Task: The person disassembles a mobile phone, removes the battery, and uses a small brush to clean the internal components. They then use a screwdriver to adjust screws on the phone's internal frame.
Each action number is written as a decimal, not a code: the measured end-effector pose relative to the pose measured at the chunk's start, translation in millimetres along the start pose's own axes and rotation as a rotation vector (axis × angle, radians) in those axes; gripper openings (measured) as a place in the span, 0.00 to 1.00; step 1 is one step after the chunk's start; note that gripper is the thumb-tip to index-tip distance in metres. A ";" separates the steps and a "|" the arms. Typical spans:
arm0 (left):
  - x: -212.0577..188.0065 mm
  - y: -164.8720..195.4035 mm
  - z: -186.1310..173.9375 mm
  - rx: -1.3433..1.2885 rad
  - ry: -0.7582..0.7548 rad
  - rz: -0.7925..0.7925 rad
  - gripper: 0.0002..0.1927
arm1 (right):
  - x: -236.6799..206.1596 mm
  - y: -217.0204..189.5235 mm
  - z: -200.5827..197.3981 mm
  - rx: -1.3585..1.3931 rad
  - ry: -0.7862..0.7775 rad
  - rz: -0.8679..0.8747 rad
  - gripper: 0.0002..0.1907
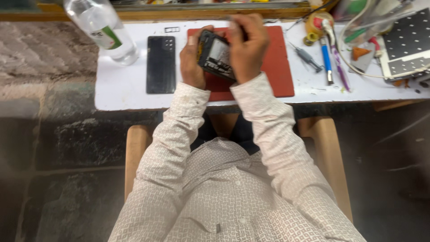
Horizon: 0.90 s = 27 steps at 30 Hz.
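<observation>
Gripping opened phone (216, 56), innards exposed, seemingly tilted.

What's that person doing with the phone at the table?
A person in a patterned white shirt sits at a white worktable. Both hands hold an opened black phone with its insides showing above a red rectangular mat. The left hand grips it from the side, and the right hand works at it from above. A flat black phone back cover lies beside the mat, near a clear plastic bottle. Small tools lie on the other side.
</observation>
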<state>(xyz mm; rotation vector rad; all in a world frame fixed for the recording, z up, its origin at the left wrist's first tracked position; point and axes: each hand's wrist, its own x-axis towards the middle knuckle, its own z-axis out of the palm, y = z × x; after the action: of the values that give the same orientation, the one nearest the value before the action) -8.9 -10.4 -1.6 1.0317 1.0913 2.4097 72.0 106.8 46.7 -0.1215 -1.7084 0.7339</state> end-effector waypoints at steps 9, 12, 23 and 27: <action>4.5 3.7 5.5 -0.035 -0.039 -0.012 0.20 | -28.6 39.8 -66.8 -0.004 -0.226 0.396 0.05; 4.8 2.7 3.6 0.028 0.010 -0.027 0.18 | -36.8 38.9 -62.8 -0.009 -0.261 0.412 0.07; -0.7 -3.0 3.4 0.362 0.102 0.082 0.14 | -27.9 34.6 -69.3 -0.046 -0.119 0.198 0.07; -2.0 -10.1 6.7 0.709 0.186 0.181 0.13 | -12.4 44.6 -76.8 0.007 -0.176 0.120 0.06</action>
<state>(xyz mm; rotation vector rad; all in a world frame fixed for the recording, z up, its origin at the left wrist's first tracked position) -2.9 -1.2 -7.0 1.1481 2.0904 2.3209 132.1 167.5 19.4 -0.1592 -1.8779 0.8603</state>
